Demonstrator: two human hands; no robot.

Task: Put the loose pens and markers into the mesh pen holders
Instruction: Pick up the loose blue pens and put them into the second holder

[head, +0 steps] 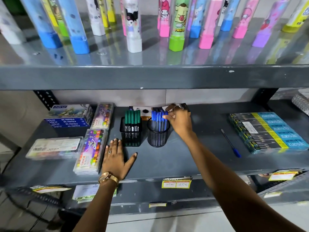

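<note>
Round mesh pen holder (pixel 157 136), shelf centre, full of blue-capped pens (pixel 158 120); right hand (pixel 179 122) fingers pinched on one cap; left hand (pixel 116 158) flat, spread, empty. Loose blue pen (pixel 230 143) lies well right. Risk: crowded holder tips if pushed.

Middle shelf (pixel 167 164): two mesh holders side by side at centre — square holder (pixel 131 134) left with markers (pixel 133 118) in it, round holder (pixel 158 135) right with pens (pixel 158 120) in it. Pastel boxes (pixel 91 151) lie to the left; one loose pen (pixel 230 143) lies to the right, just beside a pencil pack (pixel 269 131). Tube cases (pixel 177 24) stand on the shelf above.
</note>
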